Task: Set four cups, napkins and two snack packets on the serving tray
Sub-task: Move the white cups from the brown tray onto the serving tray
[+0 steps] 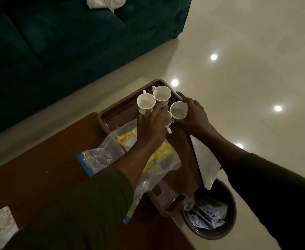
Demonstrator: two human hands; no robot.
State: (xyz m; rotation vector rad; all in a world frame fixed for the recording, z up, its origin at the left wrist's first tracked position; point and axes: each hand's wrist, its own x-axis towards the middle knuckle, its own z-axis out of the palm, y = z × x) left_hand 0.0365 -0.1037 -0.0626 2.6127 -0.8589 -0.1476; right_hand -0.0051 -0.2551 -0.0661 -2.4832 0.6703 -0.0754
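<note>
White cups point(162, 95) crowd the tray's point(112, 112) far corner, so the right hand point(193, 114) gripping one, or the left hand's point(150, 126) spread fingers, could topple a neighbour.

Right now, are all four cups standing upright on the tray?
No: three cups stand upright, but the fourth cup lies on its side under the left hand.

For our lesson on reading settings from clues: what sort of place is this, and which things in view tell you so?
Most likely a home living room. A dark green sofa stands on a glossy tiled floor, with a low wooden table before it, and a waste bin beside the table.
</note>
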